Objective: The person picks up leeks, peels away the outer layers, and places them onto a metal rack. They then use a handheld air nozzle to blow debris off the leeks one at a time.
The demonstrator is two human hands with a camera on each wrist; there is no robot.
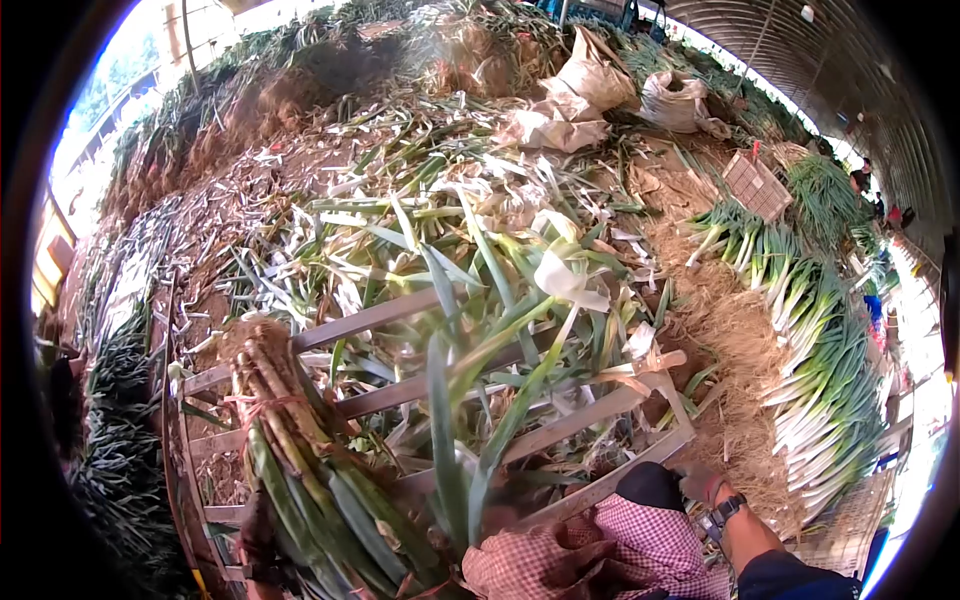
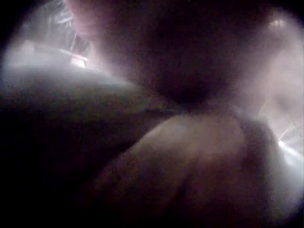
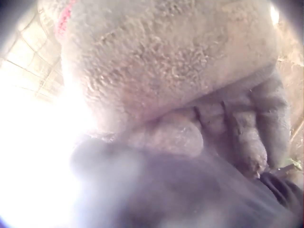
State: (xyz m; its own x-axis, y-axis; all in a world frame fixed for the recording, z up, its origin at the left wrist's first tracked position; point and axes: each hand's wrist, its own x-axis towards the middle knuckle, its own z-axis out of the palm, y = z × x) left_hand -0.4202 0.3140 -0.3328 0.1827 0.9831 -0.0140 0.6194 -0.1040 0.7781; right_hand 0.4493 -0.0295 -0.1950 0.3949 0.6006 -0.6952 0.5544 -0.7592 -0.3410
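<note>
In the head view, a thick bundle of leeks (image 1: 300, 450) slants at the lower left, roots up, with pink string around its upper part. My left hand (image 1: 258, 530) is at the bundle's left side and appears to grip it; its fingers are mostly hidden, and the left wrist view is dark and blurred. Loose long leek leaves (image 1: 515, 420) lie across a wooden slatted frame (image 1: 385, 395) beside the bundle. My gloved right hand (image 1: 703, 485) rests by a dark-covered knee (image 1: 650, 485); in the right wrist view the glove's fingers (image 3: 249, 137) bend loosely against dark cloth (image 3: 190, 190).
Leek scraps (image 1: 400, 210) cover the ground ahead. Rows of leeks (image 1: 820, 370) lie at the right, near a plastic crate (image 1: 757, 187). Whitish sacks (image 1: 590, 75) stand at the back. More leeks (image 1: 120, 440) line the left side. Checkered cloth (image 1: 560, 565) covers my lap.
</note>
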